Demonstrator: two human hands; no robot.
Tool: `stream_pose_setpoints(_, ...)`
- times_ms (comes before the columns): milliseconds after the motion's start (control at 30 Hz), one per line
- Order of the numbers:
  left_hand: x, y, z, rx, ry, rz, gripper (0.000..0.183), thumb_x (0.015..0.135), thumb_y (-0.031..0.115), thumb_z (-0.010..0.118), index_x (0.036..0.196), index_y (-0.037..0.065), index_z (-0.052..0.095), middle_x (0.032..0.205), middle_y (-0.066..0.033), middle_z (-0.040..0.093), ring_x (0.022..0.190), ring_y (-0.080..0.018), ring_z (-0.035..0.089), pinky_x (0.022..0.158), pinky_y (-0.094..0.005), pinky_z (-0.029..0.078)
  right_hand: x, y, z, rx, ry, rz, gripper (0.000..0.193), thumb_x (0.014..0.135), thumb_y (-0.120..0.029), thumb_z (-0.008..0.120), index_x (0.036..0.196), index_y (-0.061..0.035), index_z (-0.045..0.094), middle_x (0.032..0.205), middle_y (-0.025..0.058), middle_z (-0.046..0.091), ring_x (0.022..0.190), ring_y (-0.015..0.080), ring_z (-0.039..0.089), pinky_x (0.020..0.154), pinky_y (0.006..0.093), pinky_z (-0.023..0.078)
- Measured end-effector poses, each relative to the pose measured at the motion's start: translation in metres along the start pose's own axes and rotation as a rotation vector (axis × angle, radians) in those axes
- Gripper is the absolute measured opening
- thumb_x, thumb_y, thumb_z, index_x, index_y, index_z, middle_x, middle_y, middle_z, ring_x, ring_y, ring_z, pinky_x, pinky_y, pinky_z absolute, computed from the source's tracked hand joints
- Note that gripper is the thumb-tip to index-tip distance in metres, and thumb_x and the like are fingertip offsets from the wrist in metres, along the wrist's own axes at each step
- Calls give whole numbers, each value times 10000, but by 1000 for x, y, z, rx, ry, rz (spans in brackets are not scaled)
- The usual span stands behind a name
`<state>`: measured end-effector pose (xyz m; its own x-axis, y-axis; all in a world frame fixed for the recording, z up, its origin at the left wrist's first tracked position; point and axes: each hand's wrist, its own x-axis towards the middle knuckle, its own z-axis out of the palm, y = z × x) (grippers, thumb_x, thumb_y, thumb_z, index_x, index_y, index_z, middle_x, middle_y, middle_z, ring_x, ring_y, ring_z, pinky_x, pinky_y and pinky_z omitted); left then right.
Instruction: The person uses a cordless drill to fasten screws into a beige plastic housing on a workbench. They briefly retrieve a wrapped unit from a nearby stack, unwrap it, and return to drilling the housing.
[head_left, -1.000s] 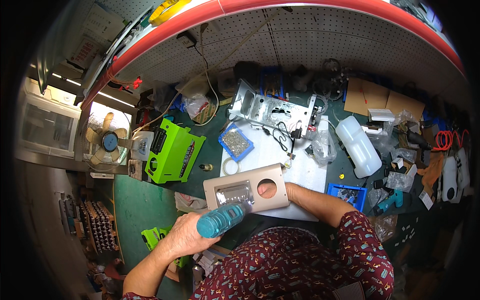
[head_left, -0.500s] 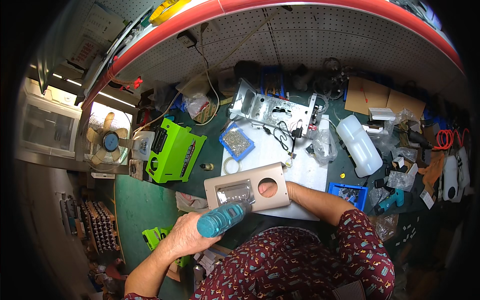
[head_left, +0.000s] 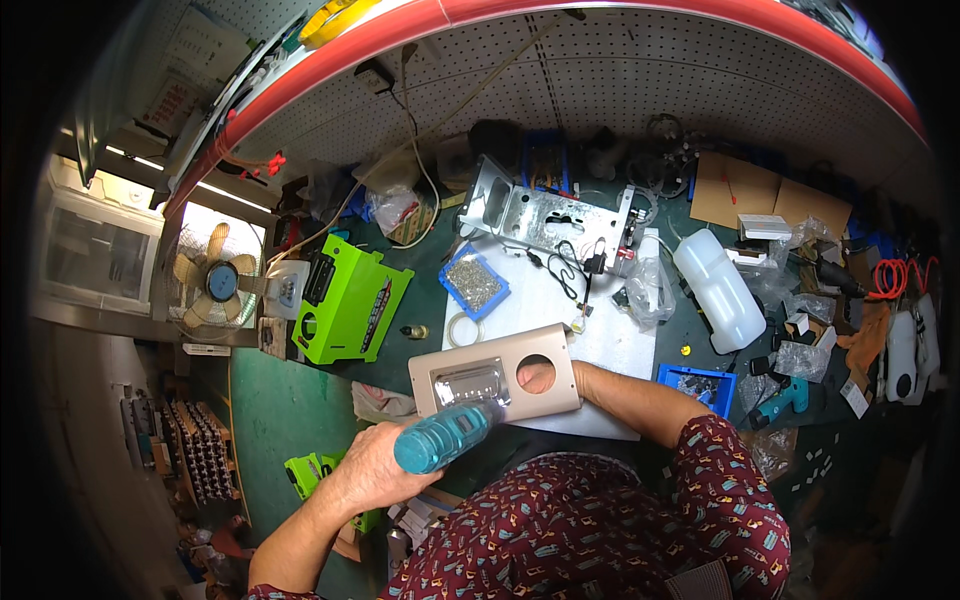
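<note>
My left hand (head_left: 375, 468) is wrapped round a teal cordless screwdriver (head_left: 440, 440). The tool's front end meets the lower edge of a beige metal panel (head_left: 455, 362), near a rectangular window with a clear plastic cover (head_left: 470, 385). At the panel's right end my right hand (head_left: 535, 376) grips from behind; part of it shows through the round hole, and the other fingers are hidden. The panel is tilted above a white foam sheet (head_left: 615, 400).
Beyond the panel stand a blue tray of small screws (head_left: 473, 282), a metal chassis (head_left: 560, 225) with cables and a bright green housing (head_left: 350, 305). To the right are a white plastic tank (head_left: 718, 290), a blue parts tray (head_left: 697, 390) and another teal power tool (head_left: 780, 402).
Almost nothing differs. The screwdriver and the panel stay in contact, and both hands keep their places.
</note>
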<state>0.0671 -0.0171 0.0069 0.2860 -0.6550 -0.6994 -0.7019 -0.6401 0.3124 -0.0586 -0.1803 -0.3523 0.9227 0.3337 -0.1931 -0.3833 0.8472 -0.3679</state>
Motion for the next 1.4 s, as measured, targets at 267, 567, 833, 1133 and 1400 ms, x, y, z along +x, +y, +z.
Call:
stream_pose_setpoints(267,1,0,6,-96,40,-9,319,816,284,801,1048,76,731,919,-197,757,923,-396,743,855,-459,595,1,1,-6,-33,37,7,233,1021,-141,638,1196,0,700,1053,110,762,932,203,756,856,334,623)
stream_pose_setpoints(567,-28,-42,19,-375,281,44,331,852,194,818,1120,25,724,920,-143,749,835,-239,726,821,-369,573,-16,-9,-34,-495,405,67,234,1023,-134,629,1201,1,696,1050,115,761,926,208,757,853,342,625)
stream_pose_setpoints(833,-31,-81,47,-623,443,-23,366,920,105,765,1263,14,678,1065,-2,676,920,-109,600,830,-291,519,-130,-14,-17,72,663,-106,252,1026,88,481,1258,109,577,1263,284,664,1165,349,709,1037,434,607)
stream_pose_setpoints(1133,-10,-81,82,-820,386,114,301,923,146,786,1176,20,681,1000,-8,675,875,-121,620,816,-302,524,-214,-23,59,187,612,-468,334,1077,-30,523,1363,142,502,1349,357,607,1240,405,667,1060,450,592)
stream_pose_setpoints(1400,-5,-86,95,-797,331,292,332,924,174,806,1203,21,708,1034,-48,727,909,-167,655,861,-344,540,-203,-28,114,6,670,-527,258,1047,-56,610,1253,97,634,1197,292,714,1067,341,758,920,410,660)
